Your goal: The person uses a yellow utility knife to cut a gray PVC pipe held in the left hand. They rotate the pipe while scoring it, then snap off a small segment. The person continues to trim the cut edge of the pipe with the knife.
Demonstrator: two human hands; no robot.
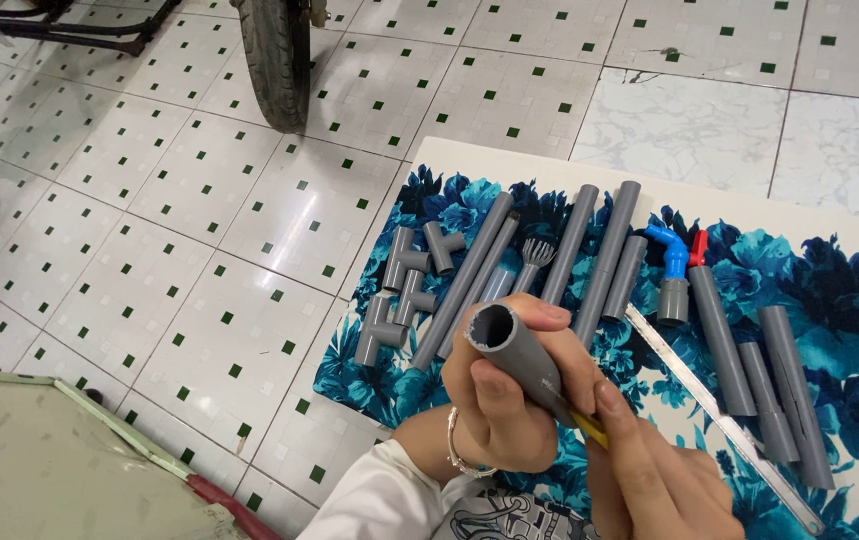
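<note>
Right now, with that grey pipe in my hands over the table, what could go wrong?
1. The left hand holds the grey pipe in the air while the right hand presses a yellow-tipped tool against it; a slip could jab the left fingers.
2. The hacksaw blade lies bare close to the right hand and might cut it.
3. The loose pipes on the flowered cloth could roll if bumped.
</note>
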